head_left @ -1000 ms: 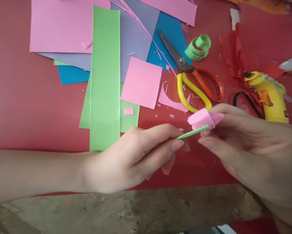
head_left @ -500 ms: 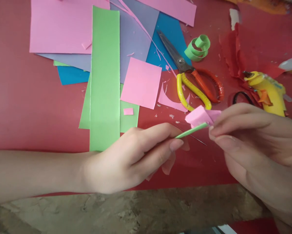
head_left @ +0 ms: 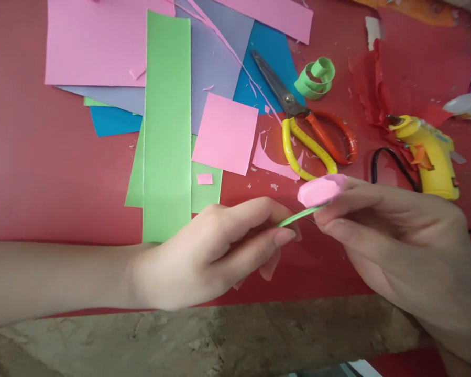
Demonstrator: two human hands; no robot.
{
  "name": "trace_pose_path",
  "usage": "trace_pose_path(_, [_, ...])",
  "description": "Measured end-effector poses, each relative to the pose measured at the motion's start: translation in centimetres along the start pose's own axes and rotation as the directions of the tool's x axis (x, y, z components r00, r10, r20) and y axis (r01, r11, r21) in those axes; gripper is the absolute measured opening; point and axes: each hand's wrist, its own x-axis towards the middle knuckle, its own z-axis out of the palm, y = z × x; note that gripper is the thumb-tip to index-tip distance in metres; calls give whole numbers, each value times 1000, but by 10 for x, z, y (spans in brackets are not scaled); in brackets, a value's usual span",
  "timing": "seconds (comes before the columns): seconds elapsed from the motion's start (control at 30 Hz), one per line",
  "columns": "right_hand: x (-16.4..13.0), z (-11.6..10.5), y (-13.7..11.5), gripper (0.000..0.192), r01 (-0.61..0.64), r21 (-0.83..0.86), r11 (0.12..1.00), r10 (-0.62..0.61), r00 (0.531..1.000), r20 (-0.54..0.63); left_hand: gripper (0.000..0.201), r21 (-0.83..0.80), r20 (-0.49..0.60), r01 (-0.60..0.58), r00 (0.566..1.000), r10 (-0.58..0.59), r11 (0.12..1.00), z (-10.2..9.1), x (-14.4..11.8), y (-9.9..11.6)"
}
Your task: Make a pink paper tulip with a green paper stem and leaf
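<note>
My left hand [head_left: 215,251] pinches a thin green paper stem [head_left: 296,216] between thumb and fingers above the red table [head_left: 42,183]. At the stem's tip sits a small rolled pink paper piece [head_left: 319,190]. The fingertips of my right hand [head_left: 400,235] close on that pink piece from the right. Both hands hover low near the table's front edge.
Behind the hands lie sheets of pink, lilac, blue and green paper, a long green strip [head_left: 167,125] and a small pink square [head_left: 225,133]. Scissors [head_left: 298,123] with yellow and orange handles, a green paper coil [head_left: 316,77], a yellow glue gun [head_left: 429,154] and crumpled red paper [head_left: 376,84] lie at right.
My right hand's fingers have shifted around the pink piece, which now looks flatter and more tightly rolled against the stem. My left hand has barely moved.
</note>
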Motion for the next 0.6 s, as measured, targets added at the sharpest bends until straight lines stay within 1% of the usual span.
trace_pose_path(0.17, [1,-1,0,13,3,-53,999,-6,998,-57,21,11,4,24,1000,-24,1000,1,0,1])
trace_pose_path(0.23, [3,0,2,17,-5,-36,999,2,998,-63,21,8,3,23,1000,-23,1000,1,0,1])
trace_pose_path(0.33, [6,3,6,21,-50,16,999,50,999,-7,20,5,13,19,1000,-19,1000,0,0,0])
trace_pose_path(0.43, [6,4,7,17,-82,73,994,78,995,54,18,-1,17,19,1000,-19,1000,0,0,0])
trace_pose_path(0.53, [4,4,7,17,-36,125,991,27,997,73,17,-8,16,21,1000,-21,1000,0,-1,0])
trace_pose_path(0.6, [3,3,7,19,1,112,994,-7,998,57,18,-4,19,33,999,-33,999,1,-1,0])
